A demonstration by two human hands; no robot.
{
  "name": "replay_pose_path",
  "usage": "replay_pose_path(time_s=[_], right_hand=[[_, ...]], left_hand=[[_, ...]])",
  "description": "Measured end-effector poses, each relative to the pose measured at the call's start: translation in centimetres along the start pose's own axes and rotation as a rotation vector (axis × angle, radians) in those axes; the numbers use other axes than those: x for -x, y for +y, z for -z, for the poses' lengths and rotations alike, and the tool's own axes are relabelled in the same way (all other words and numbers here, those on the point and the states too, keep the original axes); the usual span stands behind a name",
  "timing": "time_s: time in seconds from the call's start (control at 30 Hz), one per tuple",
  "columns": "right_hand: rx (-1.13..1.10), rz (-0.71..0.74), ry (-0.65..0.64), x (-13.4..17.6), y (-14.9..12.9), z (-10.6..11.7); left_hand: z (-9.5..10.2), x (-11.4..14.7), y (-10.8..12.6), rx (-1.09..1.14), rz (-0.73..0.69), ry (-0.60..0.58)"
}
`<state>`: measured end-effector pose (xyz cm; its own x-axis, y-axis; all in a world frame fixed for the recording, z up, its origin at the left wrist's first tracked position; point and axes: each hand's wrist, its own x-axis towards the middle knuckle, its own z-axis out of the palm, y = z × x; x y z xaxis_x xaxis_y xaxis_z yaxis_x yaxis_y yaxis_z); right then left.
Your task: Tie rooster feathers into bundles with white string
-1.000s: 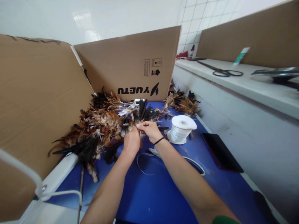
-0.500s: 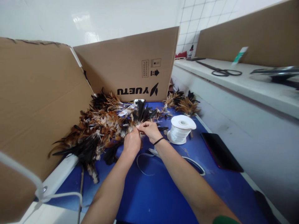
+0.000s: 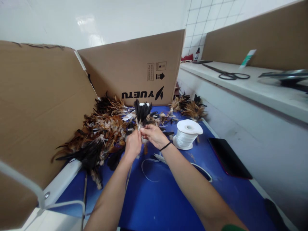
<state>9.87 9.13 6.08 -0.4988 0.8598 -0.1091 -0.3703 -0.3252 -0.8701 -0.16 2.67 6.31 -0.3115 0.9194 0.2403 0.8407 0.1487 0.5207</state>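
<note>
A bunch of dark feathers (image 3: 142, 113) fans upward from between my two hands, its pale base pinched in the fingers. My left hand (image 3: 133, 143) is closed around the lower end of the bunch. Beside it, my right hand (image 3: 154, 136) grips the same base with thumb and fingertips. Just right of the hands stands a white spool of ribbon (image 3: 189, 134). Below my right wrist lie scissors (image 3: 160, 158), partly covered by the forearm, with a loose strip of white ribbon (image 3: 144, 171) near them. A heap of brown and black feathers (image 3: 106, 128) spreads to the left.
Cardboard panels (image 3: 130, 70) stand behind and to the left. More feather bunches (image 3: 192, 110) lie at the back right. A dark phone-like slab (image 3: 229, 158) rests on the blue table's right side. Large black scissors (image 3: 228, 74) lie on the white ledge (image 3: 264, 91).
The feather bunch has turned more upright and narrower in view. My left hand has shifted slightly left; my right fingers have moved a little at the base.
</note>
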Motion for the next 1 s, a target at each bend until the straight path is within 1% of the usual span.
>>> replay_pose_path(time_s=[0.03,0.1,0.17,0.23,0.3,0.4,0.53,0.63,0.73,0.8,0.9,1.0], right_hand=[[-0.008,-0.002,-0.062,0.1,-0.1,0.1],[-0.008,0.004,-0.176,0.2,-0.4,0.2],[0.011,-0.002,-0.264,0.4,-0.5,0.3],[0.018,-0.014,-0.316,0.5,-0.6,0.4],[-0.011,-0.02,-0.331,0.5,-0.7,0.6],[-0.058,-0.02,-0.359,0.6,-0.9,0.9],[-0.057,-0.016,-0.417,0.7,-1.1,1.3],[-0.072,-0.028,-0.399,0.6,-1.1,1.4],[-0.071,-0.031,-0.393,0.4,-1.0,1.4],[-0.052,-0.033,-0.396,0.2,-0.9,1.4],[-0.001,-0.031,-0.389,0.0,-0.7,1.5],[0.045,0.007,-0.332,-0.2,-0.5,1.4]], left_hand=[[0.2,-0.1,-0.1,0.129,0.015,-0.013],[0.5,-0.1,-0.1,0.438,0.086,-0.08],[0.8,0.0,0.0,0.748,0.167,-0.18],[1.1,0.2,0.3,1.001,0.204,-0.283],[1.4,0.4,0.5,1.17,0.195,-0.378],[1.7,0.6,0.7,1.304,0.18,-0.489],[1.5,0.6,0.5,1.377,0.172,-0.572],[1.3,0.5,0.2,1.407,0.175,-0.604],[1.3,0.5,0.2,1.401,0.192,-0.608],[1.3,0.5,0.4,1.337,0.215,-0.577],[1.3,0.7,0.7,1.146,0.232,-0.478],[1.0,0.8,0.8,0.934,0.212,-0.37]])
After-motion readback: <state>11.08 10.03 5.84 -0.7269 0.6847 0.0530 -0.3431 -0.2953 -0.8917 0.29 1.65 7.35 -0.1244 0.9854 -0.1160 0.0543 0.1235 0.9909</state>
